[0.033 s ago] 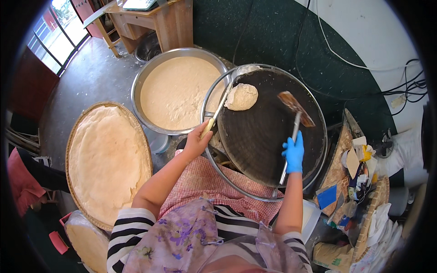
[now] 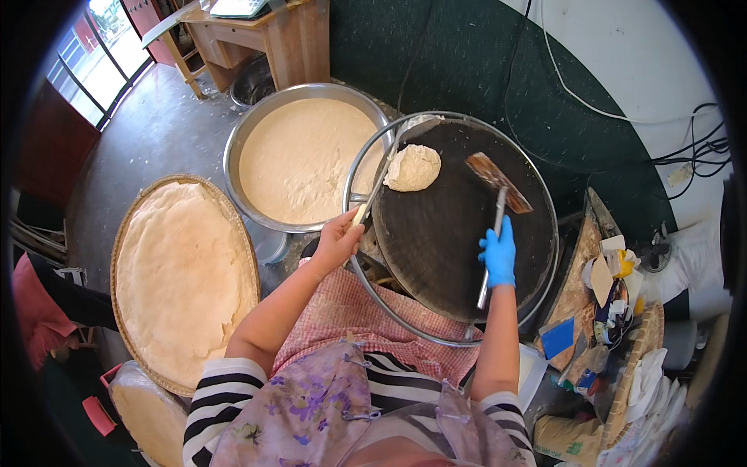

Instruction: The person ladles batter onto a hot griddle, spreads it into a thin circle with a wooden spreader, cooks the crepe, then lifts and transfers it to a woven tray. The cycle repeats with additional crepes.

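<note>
My bare left hand is closed around the pale handle of a long thin spatula. Its blade reaches over the left rim of a round dark griddle, beside a lump of batter on the griddle's far left. My right hand, in a blue glove, grips the metal handle of a spreader with a wide brown, stained blade. That blade is over the right half of the griddle; whether it touches the surface I cannot tell. A tubular metal ring surrounds the griddle.
A wide metal basin of batter adjoins the griddle's left. Thin flatbreads lie on a round woven tray farther left. Right of the griddle are a cluttered board and a basket. A wooden desk stands behind.
The spreader and my gloved hand have shifted slightly left. The spatula's blade has turned a little in my left hand. The batter lump looks the same.
</note>
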`<state>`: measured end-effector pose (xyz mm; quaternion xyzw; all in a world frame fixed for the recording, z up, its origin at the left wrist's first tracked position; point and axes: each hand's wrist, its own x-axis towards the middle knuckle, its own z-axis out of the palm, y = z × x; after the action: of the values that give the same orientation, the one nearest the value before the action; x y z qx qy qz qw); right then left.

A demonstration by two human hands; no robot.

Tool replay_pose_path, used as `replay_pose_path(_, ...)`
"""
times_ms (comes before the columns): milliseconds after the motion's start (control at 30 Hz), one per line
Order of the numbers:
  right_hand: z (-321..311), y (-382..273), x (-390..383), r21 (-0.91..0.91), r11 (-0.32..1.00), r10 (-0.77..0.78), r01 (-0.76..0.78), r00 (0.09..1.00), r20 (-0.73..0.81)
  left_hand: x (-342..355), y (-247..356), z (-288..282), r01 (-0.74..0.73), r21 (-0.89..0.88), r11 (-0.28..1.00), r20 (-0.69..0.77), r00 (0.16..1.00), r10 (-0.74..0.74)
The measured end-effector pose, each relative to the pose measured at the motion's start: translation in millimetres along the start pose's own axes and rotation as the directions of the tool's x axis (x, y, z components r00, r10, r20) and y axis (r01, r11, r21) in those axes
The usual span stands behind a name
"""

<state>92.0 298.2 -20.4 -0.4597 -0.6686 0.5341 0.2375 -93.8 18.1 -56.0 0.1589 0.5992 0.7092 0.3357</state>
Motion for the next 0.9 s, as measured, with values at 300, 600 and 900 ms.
replay_pose_path(300,113.4,-49.9,77.8,-0.793,0.576,-0.022,0.197,0.974,0.225,-14.3,5.9,-49.0,0.292,-0.691,0.661,0.237,0.956,-0.175)
replay_pose_path(600,109.1,-56.8,-3.6,-0.817,0.369,-0.014,0.443,0.882,0.472,-42.8,-97.4,-152.2,0.265,-0.756,0.599,-0.127,0.837,-0.532)
replay_pose_path(900,73.0,-71.5,-24.1,-0.765,0.481,-0.004,0.429,0.873,0.487,-35.9,-119.9,-167.4,0.412,0.568,0.713,-0.574,0.818,-0.015)
